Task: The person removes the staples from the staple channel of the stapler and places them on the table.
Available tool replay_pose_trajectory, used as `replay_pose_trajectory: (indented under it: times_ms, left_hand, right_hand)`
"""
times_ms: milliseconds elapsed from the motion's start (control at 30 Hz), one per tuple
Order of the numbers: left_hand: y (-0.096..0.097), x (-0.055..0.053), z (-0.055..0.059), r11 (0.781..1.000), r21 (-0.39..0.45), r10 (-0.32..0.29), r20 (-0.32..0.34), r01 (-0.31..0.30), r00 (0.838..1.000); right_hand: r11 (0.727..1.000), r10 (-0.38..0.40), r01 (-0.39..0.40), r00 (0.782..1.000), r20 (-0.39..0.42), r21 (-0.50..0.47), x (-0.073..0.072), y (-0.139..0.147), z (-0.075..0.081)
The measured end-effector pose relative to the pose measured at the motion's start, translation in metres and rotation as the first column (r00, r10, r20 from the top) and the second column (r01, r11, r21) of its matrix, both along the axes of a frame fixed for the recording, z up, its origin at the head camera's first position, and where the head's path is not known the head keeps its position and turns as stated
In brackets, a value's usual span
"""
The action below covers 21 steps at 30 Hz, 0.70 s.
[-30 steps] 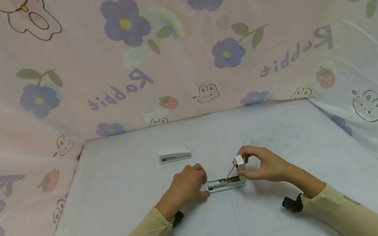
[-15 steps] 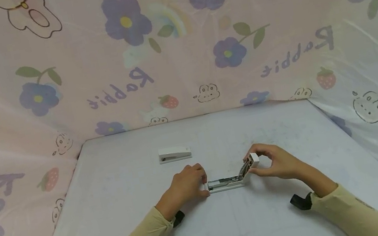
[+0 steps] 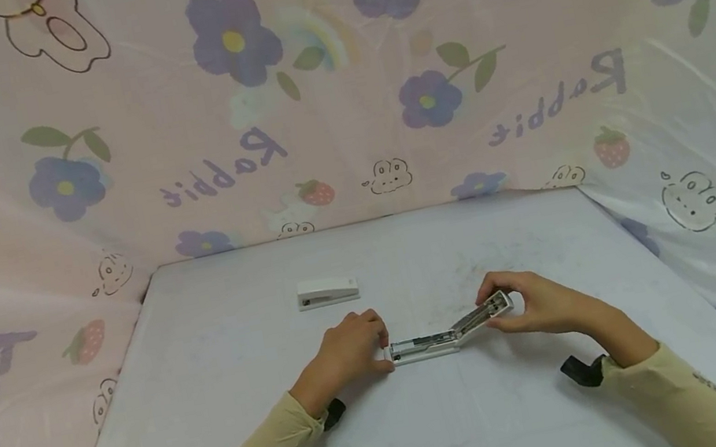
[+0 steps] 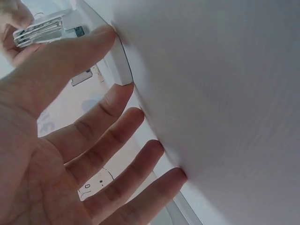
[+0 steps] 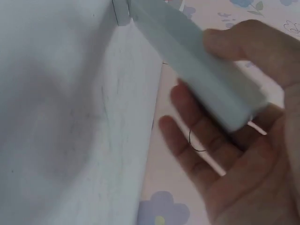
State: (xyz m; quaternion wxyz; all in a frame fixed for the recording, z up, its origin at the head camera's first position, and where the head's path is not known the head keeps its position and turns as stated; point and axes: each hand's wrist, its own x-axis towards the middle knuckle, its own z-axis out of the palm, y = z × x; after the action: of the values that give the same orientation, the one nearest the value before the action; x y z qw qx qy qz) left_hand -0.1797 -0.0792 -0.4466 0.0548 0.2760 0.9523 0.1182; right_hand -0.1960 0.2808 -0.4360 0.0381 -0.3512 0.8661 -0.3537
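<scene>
A white stapler [image 3: 425, 355] lies unfolded on the table, its metal staple channel showing. My left hand [image 3: 349, 346] pinches the left end of its base between thumb and fingertips. In the left wrist view the thumb [image 4: 96, 42] lies on one side of the base and the index finger on the other, with the remaining fingertips on the tabletop. My right hand [image 3: 536, 302] grips the free end of the stapler's top arm [image 3: 483, 314], which is swung far back to the right and tilted up. The right wrist view shows that white arm [image 5: 197, 65] between thumb and fingers.
A second white stapler [image 3: 328, 291], folded, sits farther back on the white table [image 3: 234, 293]. A patterned cloth [image 3: 336, 99] hangs behind the table and along its sides. Dark wrist-worn pieces [image 3: 584, 371] stick out from the sleeves.
My right hand has moved right, swinging the stapler's top arm from near upright over to a low slant. The left hand stays on the base.
</scene>
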Motion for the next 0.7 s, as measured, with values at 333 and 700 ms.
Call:
replay_pose_trajectory:
  times_ms: [333,700]
  left_hand:
    - [-0.003,0.0,-0.002,1.0,0.014,0.008,0.003,-0.008,1.0]
    - [-0.002,0.0,-0.001,1.0,0.01,0.004,0.004,-0.004,1.0]
  right_hand:
    - [0.991,0.003,-0.015,0.996,0.091,0.135,0.004,-0.001,0.0]
    - [0.999,0.031,-0.036,0.984,-0.175,-0.027,0.008,-0.048,-0.006]
